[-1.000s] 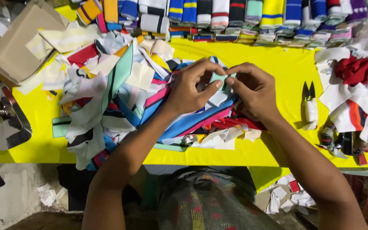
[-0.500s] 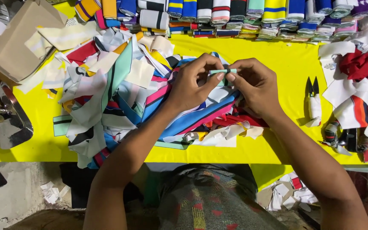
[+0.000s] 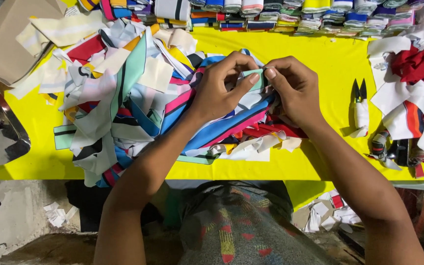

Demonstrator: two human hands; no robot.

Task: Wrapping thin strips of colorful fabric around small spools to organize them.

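Head view: left hand (image 3: 217, 93) and right hand (image 3: 293, 91) each grip a pale green fabric piece (image 3: 253, 80).

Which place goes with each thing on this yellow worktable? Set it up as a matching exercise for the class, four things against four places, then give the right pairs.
Things:
1. small pale green fabric piece
2. black-handled thread snips
3. brown cardboard box
4. row of folded striped fabric bundles

Places:
A. far left corner of the table
B. along the far edge of the table
C. pinched between the left hand and the right hand
D. lying on the yellow table cover, right of the hands

Pairs: 1-C, 2-D, 3-A, 4-B
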